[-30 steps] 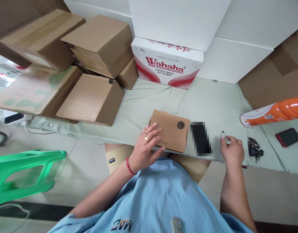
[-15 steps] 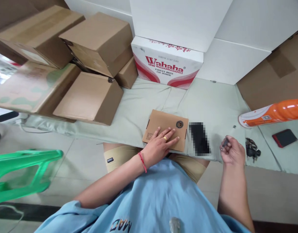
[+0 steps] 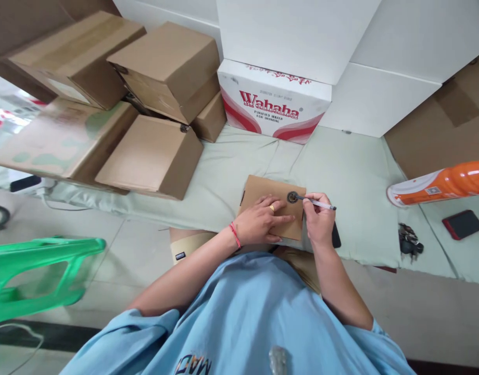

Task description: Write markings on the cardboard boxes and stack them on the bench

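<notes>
A small flat brown box (image 3: 259, 188) lies at the near edge of the cloth-covered table. My left hand (image 3: 261, 221) rests on top of it, fingers spread, with a ring on one finger and nothing held. Pinched in my right hand (image 3: 319, 221) is a slim pen-like tool (image 3: 319, 203) with a dark front part. Its tip meets the round dark mark (image 3: 292, 197) near the box's upper right corner. A black phone (image 3: 336, 237) lies partly hidden beneath and beside my right hand.
Cardboard boxes (image 3: 134, 151) are stacked at the left, and a white and red carton (image 3: 273, 107) stands behind. On the right are an orange bottle (image 3: 442, 185), keys (image 3: 410, 241) and another phone (image 3: 463, 224). A green stool (image 3: 44, 307) stands at lower left.
My right hand has moved left from beside the keys to the box, bringing the tool onto the round mark. It now partly covers the black phone. My left hand stays on the box.
</notes>
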`<action>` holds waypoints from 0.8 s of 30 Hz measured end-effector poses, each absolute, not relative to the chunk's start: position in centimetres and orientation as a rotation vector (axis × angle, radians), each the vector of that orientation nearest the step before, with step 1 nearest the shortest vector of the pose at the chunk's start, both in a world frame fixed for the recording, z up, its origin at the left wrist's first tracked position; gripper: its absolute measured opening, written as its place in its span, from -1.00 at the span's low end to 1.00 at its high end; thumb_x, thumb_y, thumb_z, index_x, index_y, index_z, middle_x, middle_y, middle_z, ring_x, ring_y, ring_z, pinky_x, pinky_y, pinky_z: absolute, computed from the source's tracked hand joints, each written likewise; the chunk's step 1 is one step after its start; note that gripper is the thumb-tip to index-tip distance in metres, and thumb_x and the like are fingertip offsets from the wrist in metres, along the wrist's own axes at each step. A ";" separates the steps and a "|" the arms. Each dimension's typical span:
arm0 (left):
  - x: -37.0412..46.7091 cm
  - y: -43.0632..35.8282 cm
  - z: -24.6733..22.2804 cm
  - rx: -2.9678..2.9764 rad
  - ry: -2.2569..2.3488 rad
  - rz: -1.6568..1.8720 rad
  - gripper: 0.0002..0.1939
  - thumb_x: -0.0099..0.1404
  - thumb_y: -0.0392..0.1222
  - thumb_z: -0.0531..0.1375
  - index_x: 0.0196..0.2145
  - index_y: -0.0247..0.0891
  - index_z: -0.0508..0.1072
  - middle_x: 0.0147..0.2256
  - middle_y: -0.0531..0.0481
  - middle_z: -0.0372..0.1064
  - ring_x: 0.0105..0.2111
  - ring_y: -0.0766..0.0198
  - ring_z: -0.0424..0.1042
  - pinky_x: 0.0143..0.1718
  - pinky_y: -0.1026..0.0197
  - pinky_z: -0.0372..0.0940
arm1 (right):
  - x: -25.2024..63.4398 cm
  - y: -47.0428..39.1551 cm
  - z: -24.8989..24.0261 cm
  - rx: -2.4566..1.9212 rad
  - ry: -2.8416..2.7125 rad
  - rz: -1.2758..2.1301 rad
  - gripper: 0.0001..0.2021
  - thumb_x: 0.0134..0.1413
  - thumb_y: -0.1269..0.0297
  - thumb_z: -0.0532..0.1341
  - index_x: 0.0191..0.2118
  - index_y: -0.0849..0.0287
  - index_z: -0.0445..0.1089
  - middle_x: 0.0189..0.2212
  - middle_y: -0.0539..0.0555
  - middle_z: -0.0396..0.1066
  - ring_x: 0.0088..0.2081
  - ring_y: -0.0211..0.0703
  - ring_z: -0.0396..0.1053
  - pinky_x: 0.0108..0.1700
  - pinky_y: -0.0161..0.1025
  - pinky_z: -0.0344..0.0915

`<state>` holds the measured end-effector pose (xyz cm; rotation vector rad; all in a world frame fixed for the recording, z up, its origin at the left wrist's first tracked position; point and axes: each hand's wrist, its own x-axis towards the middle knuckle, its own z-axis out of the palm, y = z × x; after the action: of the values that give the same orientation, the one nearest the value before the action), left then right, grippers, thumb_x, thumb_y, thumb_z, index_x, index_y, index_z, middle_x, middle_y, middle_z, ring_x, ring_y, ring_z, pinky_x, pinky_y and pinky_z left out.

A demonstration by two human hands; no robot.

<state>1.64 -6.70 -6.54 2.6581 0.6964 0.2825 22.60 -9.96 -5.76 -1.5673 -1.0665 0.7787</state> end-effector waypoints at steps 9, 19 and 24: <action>1.8 -6.8 -6.5 2.657 0.725 0.320 -0.23 0.27 0.18 0.46 0.36 -0.02 0.43 0.40 -0.29 0.23 0.39 -0.22 0.24 0.46 -0.29 0.04 | 20.6 -9.3 -7.0 -1.664 -1.195 0.305 -0.78 0.29 0.09 0.20 -0.23 0.13 0.45 -0.38 0.05 0.52 -0.43 -0.18 0.39 -0.30 -0.24 0.34; 1.8 -6.9 -6.2 2.651 0.728 0.327 -0.24 0.28 0.18 0.44 0.36 -0.04 0.43 0.40 -0.28 0.22 0.39 -0.18 0.24 0.47 -0.25 0.03 | 20.6 -9.2 -7.0 -1.758 -1.304 0.239 -0.74 0.33 0.07 0.18 -0.20 0.14 0.48 -0.39 0.06 0.56 -0.43 -0.15 0.45 -0.30 -0.25 0.36; 1.7 -6.9 -6.3 2.640 0.721 0.342 -0.27 0.30 0.14 0.44 0.35 -0.07 0.44 0.36 -0.29 0.28 0.35 -0.18 0.28 0.44 -0.22 0.08 | 20.6 -9.2 -7.0 -1.736 -1.335 0.238 -0.75 0.33 0.08 0.18 -0.22 0.14 0.48 -0.38 0.06 0.56 -0.43 -0.17 0.44 -0.28 -0.25 0.37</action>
<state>1.73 -6.86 -6.33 2.6398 0.7206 0.3418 20.62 -9.16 -6.97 -1.7358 -1.3353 0.2385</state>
